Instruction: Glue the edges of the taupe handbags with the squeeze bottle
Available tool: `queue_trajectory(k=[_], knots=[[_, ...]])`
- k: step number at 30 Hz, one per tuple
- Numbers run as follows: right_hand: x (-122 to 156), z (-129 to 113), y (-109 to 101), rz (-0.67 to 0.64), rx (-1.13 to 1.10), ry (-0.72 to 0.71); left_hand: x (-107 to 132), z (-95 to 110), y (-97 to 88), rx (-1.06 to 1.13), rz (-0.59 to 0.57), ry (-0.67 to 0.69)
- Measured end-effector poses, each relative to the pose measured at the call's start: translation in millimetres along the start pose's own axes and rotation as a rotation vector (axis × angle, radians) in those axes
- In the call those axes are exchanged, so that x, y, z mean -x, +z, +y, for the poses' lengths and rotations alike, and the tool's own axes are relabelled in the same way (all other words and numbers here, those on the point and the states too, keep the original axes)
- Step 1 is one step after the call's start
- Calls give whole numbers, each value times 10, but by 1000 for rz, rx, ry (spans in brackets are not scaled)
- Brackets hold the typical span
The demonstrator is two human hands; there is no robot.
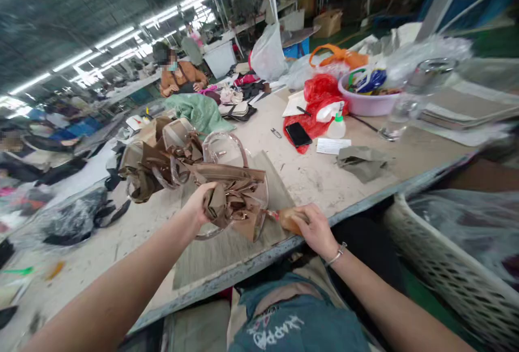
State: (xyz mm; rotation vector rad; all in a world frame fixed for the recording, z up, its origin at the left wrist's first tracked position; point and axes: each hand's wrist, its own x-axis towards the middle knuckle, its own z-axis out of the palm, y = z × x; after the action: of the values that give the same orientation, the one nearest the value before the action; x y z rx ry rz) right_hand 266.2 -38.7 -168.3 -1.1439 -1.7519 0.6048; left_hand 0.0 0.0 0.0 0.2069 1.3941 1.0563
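Note:
A brown handbag [227, 172] with plastic-wrapped handles lies on a grey-brown sheet [227, 263] near the table's front edge. My left hand [198, 203] grips its left end, beside crumpled brown paper stuffing. My right hand [318, 230] is closed around an amber squeeze bottle [288, 221], whose reddish nozzle points left at the bag's right end. Whether the tip touches the bag I cannot tell. More brown bags [156, 160], also with wrapped handles, stand just behind and to the left.
Behind the right hand lie crumpled paper [363, 163], a phone [299, 134], a white bottle [336, 126] and small snips [276, 133]. A lilac basin [367, 104] stands farther back. A white plastic crate [441, 254] is at the right. Across the table sits a co-worker [182, 76].

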Motion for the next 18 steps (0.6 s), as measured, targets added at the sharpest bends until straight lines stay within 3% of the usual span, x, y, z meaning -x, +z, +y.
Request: queue_trajectory(k=[18], knots=[[-157, 60, -53, 153, 11, -98, 57, 0, 82, -75, 135, 45]])
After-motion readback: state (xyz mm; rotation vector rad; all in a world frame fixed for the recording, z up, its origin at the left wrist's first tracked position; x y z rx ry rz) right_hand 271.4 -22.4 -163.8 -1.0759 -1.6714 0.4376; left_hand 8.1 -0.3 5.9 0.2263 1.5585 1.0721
